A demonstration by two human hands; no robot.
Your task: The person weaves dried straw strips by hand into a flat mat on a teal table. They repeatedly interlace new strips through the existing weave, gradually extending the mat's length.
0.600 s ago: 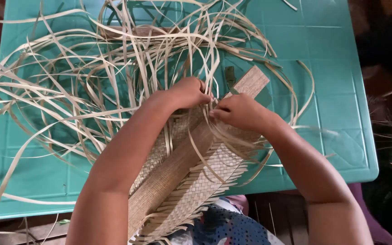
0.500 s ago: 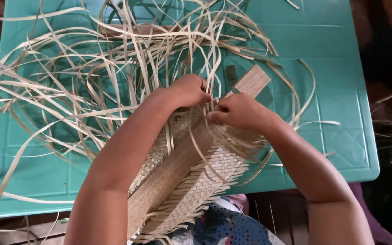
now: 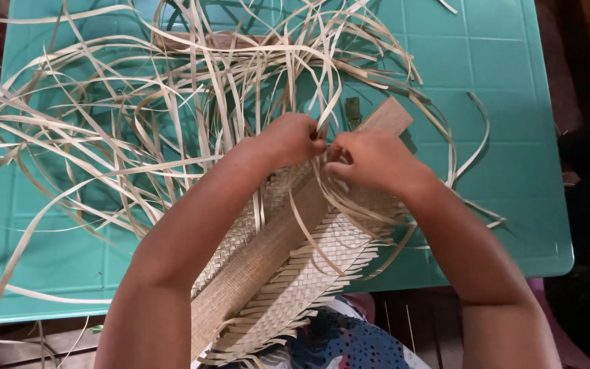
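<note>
Teal plastic table [image 3: 513, 137] fills the view, its top moulded in squares, and nearly all of it lies under a loose tangle of pale flat strips [image 3: 138, 123] that loop and spring up off the surface. Your woven mat [image 3: 295, 273] runs slantwise from your lap up to the middle of the table, with a flat wooden slat [image 3: 268, 263] lying along it; the far end of the slat shows beyond your knuckles. A small dark object rests on the table just beside that far end; what it is cannot be told.

Your left hand [image 3: 288, 140] is curled shut at the mat's working edge, fingers pinched on a few strips. Your right hand [image 3: 370, 160] sits just beside it, nearly touching, also closed over strips at the same edge, though its fingertips are hidden beneath the hand.

Judging by how they arch and hold their curl, the strips are very light, springy and thin: stiff along their length, easy to crease or split if bent sharply, and likely smooth enough to slide through a slack pinch. Take each one close to the weave, flat between thumb and finger. The woven part looks flexible but firm, and the slat looks rigid.
</note>
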